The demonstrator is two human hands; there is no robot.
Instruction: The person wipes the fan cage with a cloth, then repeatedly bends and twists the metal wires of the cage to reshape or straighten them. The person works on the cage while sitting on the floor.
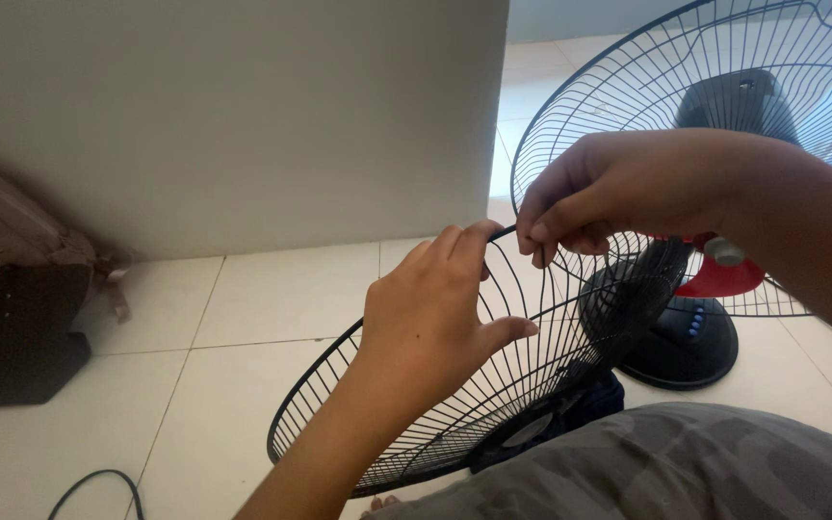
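Holding: a loose black wire fan guard (435,424), tilted up off the tiled floor (243,318) and resting against the person's lap
Left hand (430,313): grip closed on the guard's outer rim near the top, thumb out over the wires
Right hand (618,193): fingertips pinched narrow on the same rim just beside the left hand, looks like they're working a small spot there, can't tell what exactly
Behind: a standing fan (695,337) with its rear guard on, red blade and black round base, just past the loose guard
Off to the side: a pale wall panel (233,116), a dark box with crumpled stuff on it (12,318), a black cable (98,481) on the floor
Risk: thin wires bend easily, so pulling hard at that one spot could warp the rim
Risk 2: if the pinch slips, the guard could swing into the fan behind it
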